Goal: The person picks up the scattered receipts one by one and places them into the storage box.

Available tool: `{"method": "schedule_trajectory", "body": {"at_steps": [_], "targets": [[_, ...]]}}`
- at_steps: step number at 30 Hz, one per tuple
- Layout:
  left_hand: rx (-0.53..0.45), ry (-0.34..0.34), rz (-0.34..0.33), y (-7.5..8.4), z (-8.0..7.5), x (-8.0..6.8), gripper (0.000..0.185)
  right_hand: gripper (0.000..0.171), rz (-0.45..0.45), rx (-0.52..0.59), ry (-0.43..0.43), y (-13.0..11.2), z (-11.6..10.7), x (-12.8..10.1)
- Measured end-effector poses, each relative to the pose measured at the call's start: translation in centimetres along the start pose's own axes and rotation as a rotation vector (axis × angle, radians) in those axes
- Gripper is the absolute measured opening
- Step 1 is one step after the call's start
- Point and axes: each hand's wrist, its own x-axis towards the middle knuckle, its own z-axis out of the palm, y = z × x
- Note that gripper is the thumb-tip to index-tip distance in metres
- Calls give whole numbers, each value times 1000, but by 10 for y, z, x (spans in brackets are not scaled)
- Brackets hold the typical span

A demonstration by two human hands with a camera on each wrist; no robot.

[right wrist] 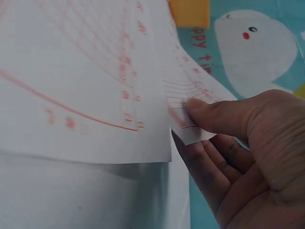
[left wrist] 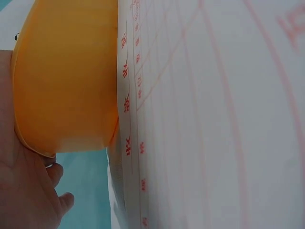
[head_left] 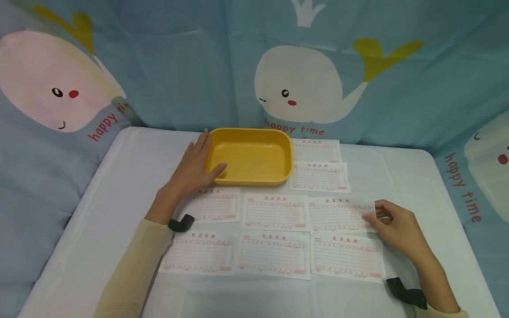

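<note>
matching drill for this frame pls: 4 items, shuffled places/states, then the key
Items
1. left hand
2. right hand
3. yellow tray
4. two forms at the back right

Places/states
A. lie to the right of the tray
B. pinches the right edge of a form, thumb on top
C. empty, at the far middle of the table
D. rests on the tray's left end, thumb on its near rim

Pairs: 1-D, 2-B, 3-C, 4-A

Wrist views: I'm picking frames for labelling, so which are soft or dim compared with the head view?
Head view: evenly lit and sharp, forms legible as grids. Left wrist view: yellow tray and paper form too close, print blurred. Right wrist view: dimmer, greyish shadow under the lifted form pinched by the right hand.
</note>
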Motion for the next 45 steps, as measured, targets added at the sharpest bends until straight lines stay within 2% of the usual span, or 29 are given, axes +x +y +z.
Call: {"method": "schedule_trajectory", "body": {"at_steps": [5, 16, 21, 26, 31, 35, 39, 45], "targets": [[-30, -13, -22, -1, 0, -2, 107, 17, 24, -6, 5, -4, -7, 2], [-58, -5, -28, -1, 1, -2, 107, 32, 152, 31, -83, -3, -31, 10], [-73, 26, -25, -2, 3, 0, 105, 33, 188, 84, -69, -2, -41, 12], [-90, 60, 0, -1, 3, 0, 103, 20, 173, 192, -20, -6, -46, 14], [-146, 59, -3, 2, 2, -1, 101, 9, 159, 312, 53, -14, -41, 21], [-156, 58, -13, 3, 5, 0, 99, 10, 173, 353, 89, -25, -32, 31], [-123, 56, -4, 5, 8, 1, 98, 15, 184, 364, 92, -39, -25, 43], [-97, 58, 2, 6, 4, 0, 97, 29, 148, 387, 59, -65, -11, 68]]}}
